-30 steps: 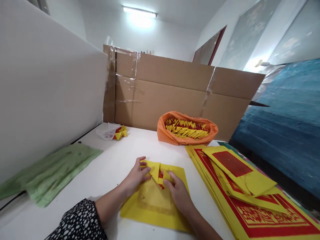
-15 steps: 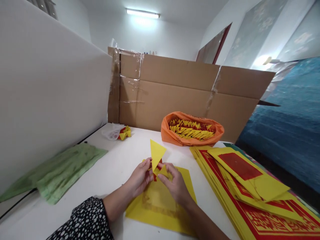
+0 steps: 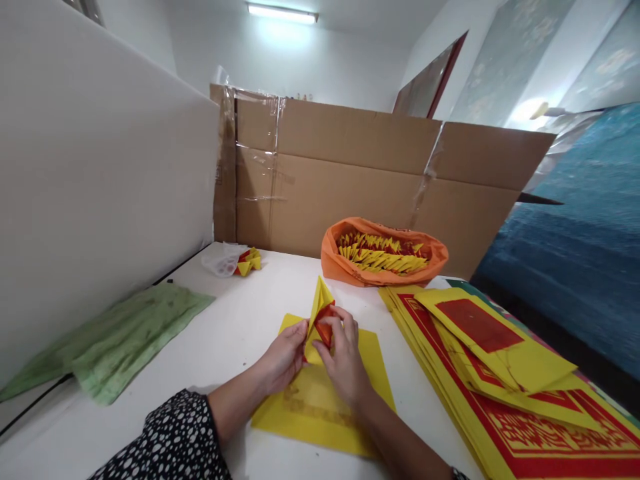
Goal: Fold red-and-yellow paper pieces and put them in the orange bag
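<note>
A folded yellow and red paper (image 3: 319,308) stands upright between my two hands, its pointed tip up. My left hand (image 3: 286,355) pinches its lower left edge. On its right side, my right hand (image 3: 345,353) has its fingers closed on the red part. Below both hands a yellow paper sheet (image 3: 320,427) lies flat on the white table (image 3: 250,300), its faint printed square partly covered by my hands.
An orange bag (image 3: 345,270) full of folded yellow and red papers stands behind. Stacked yellow and red sheets (image 3: 450,360) lie right. At left are a green cloth (image 3: 135,333) and a clear plastic bag (image 3: 223,260) beside folded pieces. Cardboard (image 3: 345,173) walls the back.
The folded paper has turned, its wide yellow flap now narrow and more red showing on the right. My right hand's fingers have shifted up onto the red part. The view has tilted slightly.
</note>
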`<state>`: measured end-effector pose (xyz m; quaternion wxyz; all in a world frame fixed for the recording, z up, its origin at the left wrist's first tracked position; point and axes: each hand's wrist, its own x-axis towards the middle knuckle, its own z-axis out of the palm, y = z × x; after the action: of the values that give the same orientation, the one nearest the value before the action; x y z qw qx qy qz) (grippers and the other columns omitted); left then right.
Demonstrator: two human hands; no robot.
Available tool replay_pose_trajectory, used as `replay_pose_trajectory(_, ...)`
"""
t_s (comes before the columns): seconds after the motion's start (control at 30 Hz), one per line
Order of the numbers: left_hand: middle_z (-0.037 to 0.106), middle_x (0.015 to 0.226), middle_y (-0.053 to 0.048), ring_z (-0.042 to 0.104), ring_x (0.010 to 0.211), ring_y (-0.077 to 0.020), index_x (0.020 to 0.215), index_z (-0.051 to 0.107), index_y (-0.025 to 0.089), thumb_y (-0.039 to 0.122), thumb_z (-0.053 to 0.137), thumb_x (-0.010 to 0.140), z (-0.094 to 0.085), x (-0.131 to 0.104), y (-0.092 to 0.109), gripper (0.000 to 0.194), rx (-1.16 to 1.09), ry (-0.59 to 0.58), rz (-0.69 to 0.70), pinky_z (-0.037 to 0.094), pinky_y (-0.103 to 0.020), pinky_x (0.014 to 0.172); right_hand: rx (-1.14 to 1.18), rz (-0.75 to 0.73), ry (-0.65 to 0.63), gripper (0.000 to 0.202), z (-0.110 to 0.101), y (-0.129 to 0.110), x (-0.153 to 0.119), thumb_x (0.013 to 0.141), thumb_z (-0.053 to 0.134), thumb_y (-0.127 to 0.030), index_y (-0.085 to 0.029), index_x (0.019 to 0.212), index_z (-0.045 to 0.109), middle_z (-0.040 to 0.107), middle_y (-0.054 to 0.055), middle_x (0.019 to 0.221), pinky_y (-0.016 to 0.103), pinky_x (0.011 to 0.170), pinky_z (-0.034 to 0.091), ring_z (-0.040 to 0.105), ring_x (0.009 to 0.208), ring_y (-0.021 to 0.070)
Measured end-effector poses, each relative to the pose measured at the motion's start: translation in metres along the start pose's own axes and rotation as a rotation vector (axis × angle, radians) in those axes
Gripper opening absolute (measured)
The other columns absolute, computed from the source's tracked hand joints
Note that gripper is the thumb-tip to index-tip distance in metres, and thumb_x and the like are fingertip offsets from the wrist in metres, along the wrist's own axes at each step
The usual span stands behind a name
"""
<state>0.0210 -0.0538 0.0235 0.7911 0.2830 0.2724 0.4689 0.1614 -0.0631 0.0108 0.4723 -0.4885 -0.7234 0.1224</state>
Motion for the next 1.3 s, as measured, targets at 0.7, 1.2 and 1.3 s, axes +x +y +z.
replay_pose_trajectory(0.7,0.067,0.123,-0.005,0.052,0.126,-0.028,0.115,0.07,0.025,0.024,0.056,0.09,-0.012,0.006,0.008,0.029,1.061,-0.186,0.553,0.034,-0.042,0.11,0.168,-0.257,-0.245,0.034,-0.052,-0.012,0.005,0.089,0.048,-0.012,-0.028,0.111,0.069,0.072,0.003,0.112,0.041,0.096,0.049,0.064,0.109,0.0215)
replay_pose_trajectory(1.2,0.066,0.124,-0.007,0.056,0.102,-0.0294,0.098,0.07,0.027,0.031,0.058,0.088,-0.013,0.018,0.002,0.016,1.408,-0.474,0.468,0.029,-0.042,0.101,-0.131,-0.284,-0.685,0.055,-0.06,0.018,-0.063,0.081,0.056,-0.013,-0.021,0.135,0.054,0.05,0.01,0.142,0.046,0.111,0.036,0.044,0.134,0.0252)
replay_pose_trajectory(1.3,0.068,0.121,-0.007,0.054,0.097,-0.0299,0.103,0.07,0.028,0.034,0.064,0.083,-0.008,0.026,0.006,0.021,1.401,-0.514,0.452,0.028,-0.041,0.099,-0.147,-0.284,-0.69,0.053,-0.061,0.016,-0.06,0.082,0.06,-0.018,-0.021,0.134,0.055,0.05,0.011,0.142,0.047,0.11,0.037,0.045,0.133,0.0266)
